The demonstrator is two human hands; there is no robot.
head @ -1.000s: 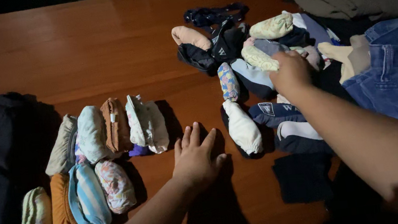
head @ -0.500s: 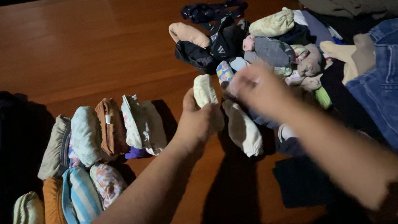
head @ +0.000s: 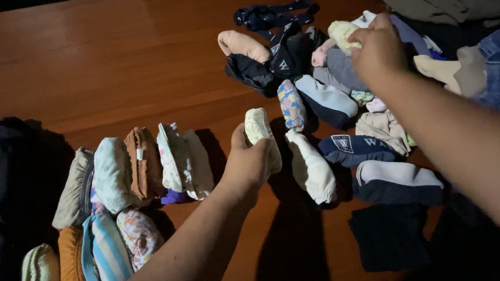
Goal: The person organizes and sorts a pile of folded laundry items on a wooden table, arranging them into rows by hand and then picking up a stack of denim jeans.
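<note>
Fingers of left hand (head: 246, 163) clamp cream rolled garment (head: 261, 134) mid-table; right hand (head: 378, 48) pinches pale bundle (head: 341, 32) (soft, light; grab mid-roll).

One head-worn camera is looking steeply down, close over the wooden table (head: 125, 54) — facing forward across it.

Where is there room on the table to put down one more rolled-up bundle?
The wooden table is bare across its far left, beyond the folded rows. A narrower bare strip runs between those rows and the white roll, where the left hand holds a pale roll. It is crowded around the right hand, in the clothes pile.
</note>
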